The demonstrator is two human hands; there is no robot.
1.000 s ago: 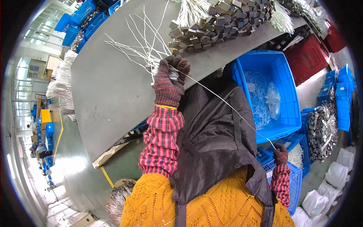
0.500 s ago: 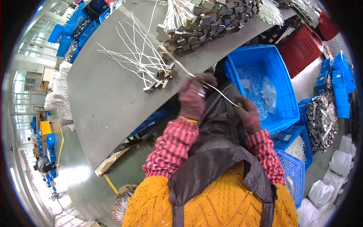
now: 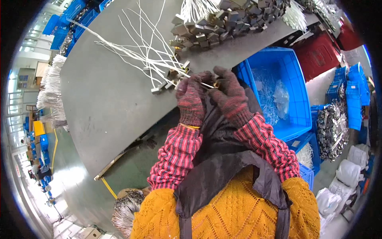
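At the near edge of the bench, the person's gloved left hand is pinching a white wire in a narrow hold, and the wire is poking out towards the right hand. The right one is curving close beside it, thumb and forefinger standing a little apart around a small brass-coloured piece; from where I'm standing, I can't tell whether it's gripping that. A loose spread of white wires is lying on the bench just beyond the left hand, small grey blocks sitting at their near ends. Farther back, a heap of dark blocks is resting, and a blue crate is standing to the right, holding a clear bag
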